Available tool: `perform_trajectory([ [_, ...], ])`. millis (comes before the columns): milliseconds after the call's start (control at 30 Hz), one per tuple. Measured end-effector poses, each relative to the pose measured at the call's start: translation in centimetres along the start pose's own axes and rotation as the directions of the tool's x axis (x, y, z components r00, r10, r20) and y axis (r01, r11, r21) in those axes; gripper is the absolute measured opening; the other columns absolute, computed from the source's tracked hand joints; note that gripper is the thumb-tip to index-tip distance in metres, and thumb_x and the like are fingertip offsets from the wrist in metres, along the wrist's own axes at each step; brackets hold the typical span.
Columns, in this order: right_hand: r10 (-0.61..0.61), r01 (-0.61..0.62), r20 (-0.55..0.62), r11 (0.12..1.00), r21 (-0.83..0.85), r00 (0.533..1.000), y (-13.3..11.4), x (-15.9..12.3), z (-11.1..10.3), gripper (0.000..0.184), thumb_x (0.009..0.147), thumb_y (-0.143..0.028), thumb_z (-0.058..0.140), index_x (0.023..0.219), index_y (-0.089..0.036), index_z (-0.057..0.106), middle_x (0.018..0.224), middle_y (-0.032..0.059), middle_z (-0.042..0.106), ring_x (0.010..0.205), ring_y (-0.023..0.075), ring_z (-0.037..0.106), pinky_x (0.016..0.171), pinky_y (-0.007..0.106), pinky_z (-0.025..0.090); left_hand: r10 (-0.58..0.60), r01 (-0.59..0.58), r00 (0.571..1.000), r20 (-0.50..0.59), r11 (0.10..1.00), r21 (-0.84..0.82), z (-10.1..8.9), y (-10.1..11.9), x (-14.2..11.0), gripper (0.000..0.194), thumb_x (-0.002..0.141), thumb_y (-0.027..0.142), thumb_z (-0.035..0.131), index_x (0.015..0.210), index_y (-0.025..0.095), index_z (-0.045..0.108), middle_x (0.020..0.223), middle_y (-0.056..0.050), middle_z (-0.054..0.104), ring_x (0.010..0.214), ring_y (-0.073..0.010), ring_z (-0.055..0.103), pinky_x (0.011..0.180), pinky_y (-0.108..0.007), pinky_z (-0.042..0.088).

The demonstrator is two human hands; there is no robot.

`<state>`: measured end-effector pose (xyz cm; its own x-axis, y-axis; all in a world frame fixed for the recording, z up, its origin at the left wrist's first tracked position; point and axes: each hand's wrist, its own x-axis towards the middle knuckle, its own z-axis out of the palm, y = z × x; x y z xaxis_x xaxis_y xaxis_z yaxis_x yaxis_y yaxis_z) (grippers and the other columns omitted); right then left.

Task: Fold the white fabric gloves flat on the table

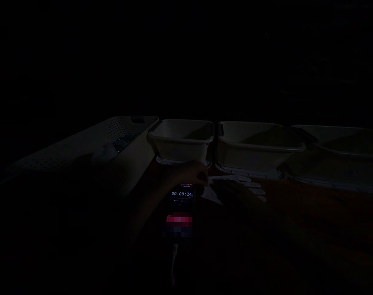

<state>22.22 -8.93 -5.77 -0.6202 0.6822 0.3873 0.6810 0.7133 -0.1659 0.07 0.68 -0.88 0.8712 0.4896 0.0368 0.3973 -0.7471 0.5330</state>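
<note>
A white glove [254,185] lies spread on the brown table, its fingers pointing right. My left hand [192,172] reaches past a lit phone, with its thumb and fingers curled together at the glove's left edge. My right hand [232,190] rests over the middle of the glove as a dark shape; it looks flat, with the fingers stretched to the left. The deep shadow hides most detail of both hands. Under my left wrist, the phone [181,205] shows a timer reading 00:09:24 and a pixelated red patch.
A long pale perforated basket [137,159] at the left holds items too dark to name. Three pale tubs, a left one [181,149], a middle one [256,157] and a right one [336,164], line the back. A white cable [174,258] runs from the phone toward me.
</note>
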Motion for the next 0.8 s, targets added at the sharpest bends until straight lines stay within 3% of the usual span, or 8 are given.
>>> perform_trajectory([
  [133, 0.012, -0.012, 0.0, 1.0, 0.0, 1.0, -0.1, 0.1, -0.1, 0.041, 0.083, -0.021, 0.045, 0.123, -0.018, 0.049, 0.124, 0.0116, 0.051, 0.112, 0.0232, 0.048, 0.09, 0.042, 0.043, 0.042, -0.041, 0.999, -0.008, 0.999, 0.006, -0.2, 0.1, 0.0, 0.014, 0.073, 0.023, 0.062, 0.082, 0.014, 0.067, 0.081, -0.005, 0.066, 0.074, -0.0117, 0.059, 0.07, -0.021, 0.041],
  [267, 0.027, -0.027, 0.017, 0.999, 0.017, 1.0, -0.1, 0.3, -0.1, 0.04, 0.082, -0.02, 0.044, 0.122, -0.018, 0.05, 0.122, 0.0105, 0.053, 0.11, 0.0235, 0.049, 0.09, 0.043, 0.042, 0.103, -0.101, 0.993, 0.05, 0.994, -0.042, -0.2, 0.2, 0.2, 0.012, 0.072, 0.018, 0.062, 0.082, 0.014, 0.067, 0.084, -0.006, 0.066, 0.076, -0.0114, 0.059, 0.073, -0.021, 0.041],
  [533, 0.009, -0.011, 0.06, 0.999, 0.035, 0.998, -0.9, 0.6, -1.5, 0.041, 0.083, -0.017, 0.042, 0.123, -0.018, 0.05, 0.123, 0.0116, 0.052, 0.113, 0.0247, 0.047, 0.091, 0.045, 0.041, 0.1, -0.096, 0.992, 0.072, 0.994, -0.06, 0.1, -0.3, 0.1, 0.013, 0.072, 0.014, 0.061, 0.083, 0.014, 0.067, 0.086, -0.005, 0.066, 0.076, -0.0107, 0.06, 0.073, -0.021, 0.042],
  [800, 0.028, -0.029, 0.069, 0.999, 0.019, 0.997, -0.9, 0.6, -1.5, 0.041, 0.083, -0.016, 0.04, 0.123, -0.016, 0.05, 0.122, 0.012, 0.052, 0.112, 0.0247, 0.048, 0.091, 0.044, 0.042, 0.125, -0.123, 0.989, 0.083, 0.992, -0.037, -0.1, -0.9, 0.2, 0.014, 0.072, 0.014, 0.062, 0.085, 0.015, 0.066, 0.087, -0.004, 0.065, 0.079, -0.0111, 0.059, 0.075, -0.022, 0.042],
])
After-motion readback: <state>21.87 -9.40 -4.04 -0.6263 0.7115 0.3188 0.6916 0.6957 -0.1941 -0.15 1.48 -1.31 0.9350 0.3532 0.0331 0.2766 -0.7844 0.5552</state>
